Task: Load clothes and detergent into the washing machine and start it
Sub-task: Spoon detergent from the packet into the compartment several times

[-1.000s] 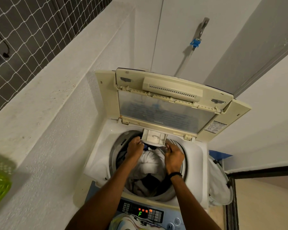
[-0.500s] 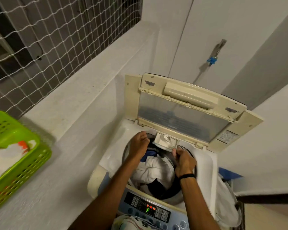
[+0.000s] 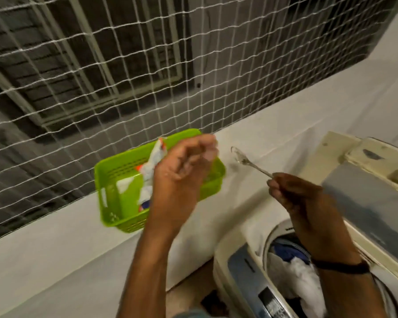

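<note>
Right hand (image 3: 294,198) at 3 o'clock, grip pinching the thin handle end of a clear plastic scoop (image 3: 239,156), bowl pointing to 10 o'clock and looking empty (blur, hard to be sure). Left hand (image 3: 182,173) mid-frame, raised in front of the detergent packet (image 3: 155,154), fingers curled; motion blur, so cannot tell whether its grip is on the packet or on nothing. Packet stands crumpled in the green basket (image 3: 115,171) on the white ledge (image 3: 55,244), at 9 o'clock from the scoop. Washing machine (image 3: 237,260) at 5 o'clock, lid (image 3: 363,203) up, clothes (image 3: 296,271) in the drum. Judgement: detergent step, clothes loaded, start not yet done. Packet likely light, soft and floppy, may spill if tipped; take it by the upper edge near the opening. Scoop likely light, stiff, thin, a bit slippery; hold it closer to the bowl and keep it level once filled.
</note>
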`<act>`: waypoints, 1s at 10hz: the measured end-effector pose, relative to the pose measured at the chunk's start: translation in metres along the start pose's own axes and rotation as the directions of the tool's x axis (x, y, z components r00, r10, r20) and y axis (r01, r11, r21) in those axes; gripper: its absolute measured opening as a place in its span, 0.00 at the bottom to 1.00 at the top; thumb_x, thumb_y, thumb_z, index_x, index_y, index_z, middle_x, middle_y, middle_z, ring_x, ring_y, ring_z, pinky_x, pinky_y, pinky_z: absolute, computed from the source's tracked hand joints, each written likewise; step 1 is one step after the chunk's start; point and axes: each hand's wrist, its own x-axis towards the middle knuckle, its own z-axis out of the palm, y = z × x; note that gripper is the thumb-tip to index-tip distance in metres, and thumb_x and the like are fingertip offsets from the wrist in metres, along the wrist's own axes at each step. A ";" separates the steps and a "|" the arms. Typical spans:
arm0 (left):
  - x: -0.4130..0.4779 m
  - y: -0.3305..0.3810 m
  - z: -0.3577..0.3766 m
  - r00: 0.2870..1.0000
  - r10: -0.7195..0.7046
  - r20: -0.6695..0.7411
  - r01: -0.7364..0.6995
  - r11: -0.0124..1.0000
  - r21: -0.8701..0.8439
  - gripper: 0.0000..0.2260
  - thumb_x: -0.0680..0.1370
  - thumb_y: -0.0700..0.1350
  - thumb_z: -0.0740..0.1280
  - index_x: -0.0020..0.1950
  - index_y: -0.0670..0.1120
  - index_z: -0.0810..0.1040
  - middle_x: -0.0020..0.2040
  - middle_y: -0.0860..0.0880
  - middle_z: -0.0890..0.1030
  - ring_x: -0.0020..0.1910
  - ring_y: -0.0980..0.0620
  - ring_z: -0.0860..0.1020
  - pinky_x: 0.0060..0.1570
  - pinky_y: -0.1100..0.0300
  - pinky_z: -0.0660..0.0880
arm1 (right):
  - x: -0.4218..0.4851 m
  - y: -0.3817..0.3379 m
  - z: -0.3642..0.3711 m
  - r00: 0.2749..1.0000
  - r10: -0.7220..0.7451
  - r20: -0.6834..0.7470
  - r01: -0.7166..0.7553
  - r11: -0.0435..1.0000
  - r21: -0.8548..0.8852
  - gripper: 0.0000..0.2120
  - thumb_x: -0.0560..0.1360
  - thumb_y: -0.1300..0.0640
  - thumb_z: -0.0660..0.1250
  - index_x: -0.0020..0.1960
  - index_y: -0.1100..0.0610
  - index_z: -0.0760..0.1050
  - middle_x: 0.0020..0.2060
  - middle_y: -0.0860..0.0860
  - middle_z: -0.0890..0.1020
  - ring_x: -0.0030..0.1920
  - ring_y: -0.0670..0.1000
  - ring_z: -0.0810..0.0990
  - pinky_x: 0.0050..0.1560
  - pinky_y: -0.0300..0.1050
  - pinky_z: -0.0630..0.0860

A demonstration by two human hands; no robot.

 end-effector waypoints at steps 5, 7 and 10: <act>-0.007 -0.028 -0.112 0.920 -0.116 -0.374 0.391 0.338 0.856 0.08 0.76 0.45 0.68 0.49 0.57 0.84 0.50 0.50 0.85 0.51 0.43 0.81 0.48 0.56 0.74 | 0.052 0.020 0.157 0.911 -0.206 0.356 0.353 -0.055 -0.934 0.11 0.74 0.57 0.60 0.45 0.60 0.80 0.50 0.57 0.81 0.55 0.62 0.78 0.53 0.49 0.72; -0.006 -0.035 -0.112 0.882 -0.260 -0.393 0.461 0.297 0.836 0.08 0.74 0.46 0.66 0.43 0.58 0.82 0.47 0.51 0.85 0.50 0.42 0.80 0.46 0.57 0.74 | 0.042 0.014 0.174 0.970 0.039 0.239 0.240 -0.019 -0.971 0.08 0.74 0.56 0.64 0.38 0.56 0.68 0.42 0.55 0.79 0.54 0.60 0.80 0.47 0.47 0.74; -0.007 -0.033 -0.114 0.898 -0.258 -0.356 0.426 0.313 0.849 0.06 0.75 0.47 0.67 0.44 0.57 0.83 0.46 0.51 0.84 0.48 0.42 0.79 0.44 0.57 0.74 | 0.058 0.042 0.173 0.939 0.281 0.200 0.063 0.430 -0.901 0.20 0.63 0.57 0.66 0.51 0.66 0.78 0.45 0.62 0.84 0.44 0.59 0.85 0.48 0.54 0.84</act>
